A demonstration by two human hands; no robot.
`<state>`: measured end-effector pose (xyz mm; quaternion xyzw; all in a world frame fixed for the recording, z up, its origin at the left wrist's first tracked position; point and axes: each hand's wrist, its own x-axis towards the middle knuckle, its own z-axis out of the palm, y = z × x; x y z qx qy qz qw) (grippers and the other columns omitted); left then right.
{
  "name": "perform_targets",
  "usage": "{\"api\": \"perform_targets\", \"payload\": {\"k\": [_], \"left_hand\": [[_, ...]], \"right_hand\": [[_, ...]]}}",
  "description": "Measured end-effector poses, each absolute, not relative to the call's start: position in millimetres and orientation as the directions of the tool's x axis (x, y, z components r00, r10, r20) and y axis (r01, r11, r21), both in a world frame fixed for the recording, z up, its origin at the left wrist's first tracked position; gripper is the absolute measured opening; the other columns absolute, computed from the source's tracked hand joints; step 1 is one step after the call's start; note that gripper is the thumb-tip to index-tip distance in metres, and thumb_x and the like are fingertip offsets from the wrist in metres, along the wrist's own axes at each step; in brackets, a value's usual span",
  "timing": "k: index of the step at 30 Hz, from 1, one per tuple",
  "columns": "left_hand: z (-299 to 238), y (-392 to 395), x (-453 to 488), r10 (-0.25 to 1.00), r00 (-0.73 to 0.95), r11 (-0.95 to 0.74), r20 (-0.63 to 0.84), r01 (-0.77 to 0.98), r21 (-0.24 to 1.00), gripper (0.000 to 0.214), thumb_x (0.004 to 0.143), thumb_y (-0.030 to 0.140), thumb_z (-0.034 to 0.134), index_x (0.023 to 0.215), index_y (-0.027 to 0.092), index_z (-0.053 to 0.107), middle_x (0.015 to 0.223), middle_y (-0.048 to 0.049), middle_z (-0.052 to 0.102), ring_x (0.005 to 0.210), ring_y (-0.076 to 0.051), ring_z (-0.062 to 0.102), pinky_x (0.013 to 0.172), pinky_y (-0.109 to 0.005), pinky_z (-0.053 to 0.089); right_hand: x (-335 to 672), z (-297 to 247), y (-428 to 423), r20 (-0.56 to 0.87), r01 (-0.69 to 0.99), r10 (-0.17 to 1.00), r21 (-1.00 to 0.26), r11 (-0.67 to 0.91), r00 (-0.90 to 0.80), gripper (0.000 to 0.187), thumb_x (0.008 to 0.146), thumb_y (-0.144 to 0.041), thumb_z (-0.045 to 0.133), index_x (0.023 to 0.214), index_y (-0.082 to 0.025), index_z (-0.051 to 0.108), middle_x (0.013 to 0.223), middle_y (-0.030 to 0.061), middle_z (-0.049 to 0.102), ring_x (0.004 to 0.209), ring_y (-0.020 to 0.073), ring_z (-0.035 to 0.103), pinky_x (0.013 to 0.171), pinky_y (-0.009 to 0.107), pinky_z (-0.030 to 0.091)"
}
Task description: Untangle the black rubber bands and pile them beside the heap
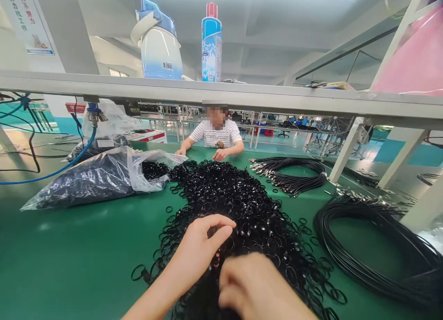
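A big heap of small black rings (238, 204) lies on the green table (86, 255). My left hand (199, 246) rests on the near edge of the heap, its fingers curled in a pinch over some rings. My right hand (256, 287) is beside it at the bottom, fingers curled and closed into the rings; what it holds is hidden.
A clear bag of black rings (93, 177) lies at the left. Coiled black cables (374, 246) lie at the right, another bundle (290, 172) farther back. A person in a striped shirt (216, 138) works across the table. A shelf bar (221, 96) carries a spray can (211, 43).
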<state>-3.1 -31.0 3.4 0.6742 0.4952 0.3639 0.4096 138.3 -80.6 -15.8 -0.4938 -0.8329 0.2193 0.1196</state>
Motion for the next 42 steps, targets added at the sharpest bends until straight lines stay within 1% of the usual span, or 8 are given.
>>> {"api": "perform_targets", "payload": {"k": [3,6,13,20,30,34,37,42], "left_hand": [[0.1,-34.8,1.8,0.944,0.329,-0.137,0.028,0.314,0.939,0.031,0.082,0.039,0.052,0.102,0.02,0.068,0.066,0.0017,0.062,0.047,-0.01,0.048,0.043,-0.018,0.041],[-4.9,-36.6,5.6,0.924,0.382,-0.128,0.005,0.299,0.946,0.034,0.081,0.04,0.054,0.106,0.021,0.066,0.078,0.0008,0.066,0.046,-0.008,0.046,0.043,-0.018,0.041],[-14.0,-29.8,7.0,0.945,0.328,-0.122,0.017,0.301,0.946,0.024,0.082,0.037,0.05,0.077,0.017,0.061,0.067,0.0038,0.053,0.045,-0.008,0.045,0.04,-0.018,0.042],[-10.1,-34.2,8.9,0.927,0.331,-0.285,0.178,0.31,0.907,0.011,0.08,0.03,0.055,0.08,0.02,0.06,0.071,0.0039,0.056,0.055,-0.008,0.047,0.048,-0.016,0.04],[-9.5,-26.0,6.2,0.966,0.254,0.042,-0.037,-0.015,0.999,0.017,0.077,0.025,0.055,0.062,0.017,0.049,0.057,0.0058,0.046,0.042,-0.006,0.04,0.037,-0.015,0.034],[-8.5,-29.7,9.7,0.955,0.29,0.045,-0.058,0.05,0.998,0.014,0.078,0.033,0.058,0.082,0.019,0.055,0.061,0.0068,0.048,0.04,-0.006,0.04,0.034,-0.017,0.038],[-12.3,-32.7,12.4,0.941,0.336,-0.004,-0.04,0.129,0.992,0.037,0.077,0.037,0.059,0.111,0.026,0.052,0.07,0.0063,0.053,0.041,-0.007,0.043,0.035,-0.02,0.042],[-13.6,-34.8,10.8,0.951,0.309,-0.096,0.028,0.207,0.974,0.022,0.077,0.035,0.059,0.092,0.021,0.067,0.07,0.0044,0.056,0.04,-0.006,0.044,0.038,-0.018,0.039]], "right_hand": [[163.2,-15.4,-50.1,0.065,0.503,0.975,-0.848,0.165,-0.212,0.011,0.081,-0.014,0.049,0.079,-0.017,0.059,0.068,-0.0003,0.062,0.067,0.0142,0.062,0.055,0.022,0.047],[171.9,-16.8,-42.0,0.041,0.195,0.992,-0.979,0.063,-0.119,0.009,0.077,-0.021,0.054,0.079,-0.016,0.061,0.067,-0.0002,0.061,0.064,0.0143,0.061,0.049,0.02,0.043],[170.9,-16.5,-44.4,0.112,0.356,0.993,-0.927,0.116,-0.033,0.012,0.076,-0.021,0.053,0.076,-0.017,0.065,0.064,0.0005,0.064,0.061,0.0144,0.061,0.049,0.02,0.042],[166.3,-16.5,-44.5,0.133,0.4,0.991,-0.907,0.135,-0.033,0.013,0.073,-0.017,0.052,0.071,-0.018,0.065,0.064,-0.0003,0.067,0.059,0.015,0.064,0.055,0.022,0.044],[192.2,-12.0,-40.9,0.282,0.741,0.939,-0.669,0.047,0.195,0.018,0.078,-0.019,0.047,0.071,-0.025,0.062,0.066,-0.0011,0.067,0.064,0.0189,0.061,0.062,0.029,0.041],[191.0,-12.5,-40.3,0.261,0.701,0.956,-0.707,0.097,0.131,0.018,0.078,-0.019,0.048,0.075,-0.025,0.064,0.069,-0.0019,0.068,0.064,0.0176,0.062,0.06,0.027,0.041],[181.3,-12.2,-42.2,0.233,0.635,0.971,-0.759,0.142,0.061,0.018,0.076,-0.018,0.049,0.075,-0.024,0.066,0.069,-0.0023,0.069,0.065,0.0168,0.062,0.06,0.025,0.041],[165.9,-12.3,-47.7,0.211,0.547,0.978,-0.819,0.176,0.001,0.02,0.075,-0.017,0.049,0.068,-0.023,0.067,0.065,-0.0029,0.068,0.062,0.0151,0.062,0.059,0.023,0.042]]}}
